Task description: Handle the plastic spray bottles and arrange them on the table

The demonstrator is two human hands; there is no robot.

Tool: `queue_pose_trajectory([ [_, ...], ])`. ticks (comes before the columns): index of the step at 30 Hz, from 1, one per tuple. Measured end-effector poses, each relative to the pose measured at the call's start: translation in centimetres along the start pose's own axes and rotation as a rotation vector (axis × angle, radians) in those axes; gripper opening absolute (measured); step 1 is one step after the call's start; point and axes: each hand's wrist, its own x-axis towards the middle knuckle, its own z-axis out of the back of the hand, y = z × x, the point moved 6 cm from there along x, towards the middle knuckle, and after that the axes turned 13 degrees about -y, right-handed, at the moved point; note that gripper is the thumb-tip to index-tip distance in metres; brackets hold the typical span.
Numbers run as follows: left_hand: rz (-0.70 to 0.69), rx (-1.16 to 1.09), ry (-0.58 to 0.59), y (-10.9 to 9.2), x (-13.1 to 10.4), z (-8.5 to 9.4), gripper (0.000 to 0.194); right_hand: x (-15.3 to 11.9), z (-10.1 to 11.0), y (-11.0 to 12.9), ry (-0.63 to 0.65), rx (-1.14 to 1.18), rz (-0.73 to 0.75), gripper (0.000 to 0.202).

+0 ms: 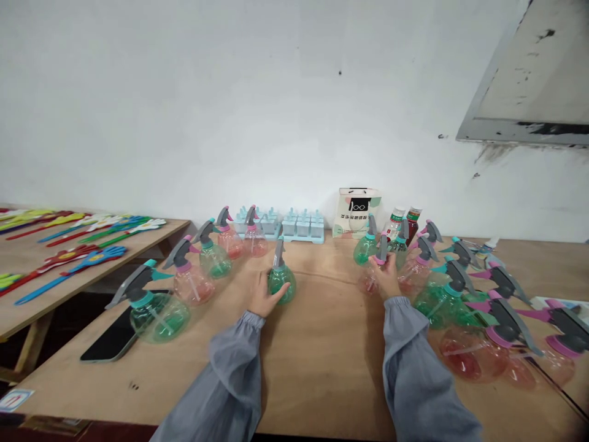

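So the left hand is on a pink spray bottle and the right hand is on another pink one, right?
Not quite. In the head view the left hand grips a green spray bottle, not a pink one. The right hand is indeed on a pink spray bottle.

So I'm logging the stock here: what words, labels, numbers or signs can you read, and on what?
Nothing reads as clear text.
White box by the wall: a black glasses-like mark and some small print, too blurred to read.
Two capped bottles beside it: labels too small to read.
Sticker at the table's near left corner: a red mark, unreadable.
Spray bottles, including the green bottle under the left hand and the pink bottle in the right hand: no print visible.
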Motion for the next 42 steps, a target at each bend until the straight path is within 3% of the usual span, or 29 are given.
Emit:
queue_pose_trajectory([
  [3, 0.009, -0.003, -0.006, 0.0, 0.0, 0.0, 0.057, 0.5, 0.6, -0.1, -0.029, 0.042, -0.089, 0.049],
  [9, 0.036, 0.004, 0.013, 0.0, -0.1, -0.1, 0.057, 1.6, 1.7, 0.0, 0.000, 0.085, -0.036, 0.037],
  [16, 0.030, -0.013, 0.027, -0.1, 0.0, 0.0, 0.057, 0.7, 1.2, -0.6, -0.066, 0.035, -0.014, 0.040],
  [18, 0.034, -0.020, 0.055, -0.1, 0.0, 0.0, 0.060, 0.3, 1.6, 0.0, -0.140, 0.001, 0.076, 0.046],
  [23, 0.039, -0.047, 0.066, -0.4, -0.3, -0.2, 0.062, -0.9, 4.4, 4.0, -0.518, -0.033, 0.453, 0.037],
  [25, 0.058, -0.080, 0.058, -0.8, -0.9, -0.7, 0.062, -1.3, 4.0, 6.0, -0.527, -0.006, 0.511, 0.036],
  [27, 0.092, -0.142, 0.084, -1.4, -1.8, -1.6, 0.060, -2.1, 2.0, 8.4, -0.410, 0.040, 0.582, 0.037],
  [29, 0.128, -0.209, 0.123, -2.1, -3.1, -2.6, 0.054, -3.7, -1.7, 10.7, -0.127, 0.077, 0.599, 0.038],
  [30, 0.140, -0.229, 0.138, -2.5, -3.9, -3.0, 0.052, -4.8, -4.0, 11.4, 0.069, 0.075, 0.558, 0.041],
  [32, 0.141, -0.235, 0.167, -3.2, -5.8, -3.7, 0.051, -7.6, -8.1, 11.9, 0.423, 0.074, 0.420, 0.068],
  [34, 0.100, -0.226, 0.219, -4.1, -7.6, -4.3, 0.055, -10.2, -10.5, 11.9, 0.621, 0.096, 0.287, 0.093],
  [36, 0.036, -0.236, 0.271, -4.7, -8.7, -4.6, 0.058, -11.7, -11.6, 11.7, 0.715, 0.116, 0.210, 0.092],
  [39, -0.001, -0.235, 0.183, -4.1, -6.4, -4.1, 0.054, -12.2, -11.6, 11.5, 0.757, 0.131, 0.179, 0.072],
  [42, 0.046, -0.109, -0.046, -1.4, 0.7, -2.4, 0.042, -11.4, -11.3, 11.2, 0.751, 0.176, 0.130, 0.065],
])
